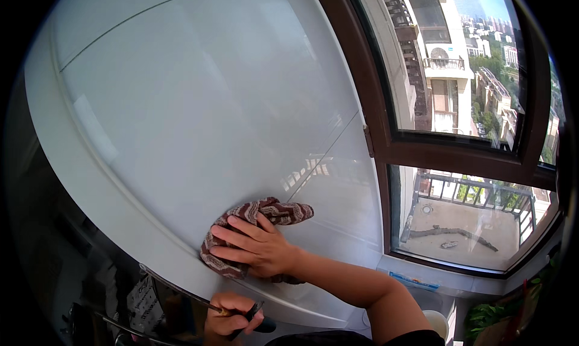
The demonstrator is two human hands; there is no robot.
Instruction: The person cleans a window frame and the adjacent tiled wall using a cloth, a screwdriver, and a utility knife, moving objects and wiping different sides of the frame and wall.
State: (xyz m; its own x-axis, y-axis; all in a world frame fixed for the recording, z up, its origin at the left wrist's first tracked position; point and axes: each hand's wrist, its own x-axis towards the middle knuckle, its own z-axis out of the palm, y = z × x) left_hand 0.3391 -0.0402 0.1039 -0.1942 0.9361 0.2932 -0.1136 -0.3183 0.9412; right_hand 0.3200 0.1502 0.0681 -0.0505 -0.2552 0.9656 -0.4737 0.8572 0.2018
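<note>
My right hand [258, 246] presses a brown and beige patterned cloth [289, 212] flat against a glossy white tiled wall [217, 106], near its lower edge. The fingers are spread over the cloth, which bunches above and below them. Lower down, my left hand [233, 314] is closed around a dark object with a rounded end [266, 325]; a thin metal rod [181, 291] runs from this hand up to the left. What the dark object is, I cannot tell.
A brown-framed window [384, 119] stands at the right, with buildings and a railed balcony ledge outside. A blue packet [414, 281] lies on the sill below it. Green leaves [488, 316] show at the lower right. Dark, cluttered items fill the lower left.
</note>
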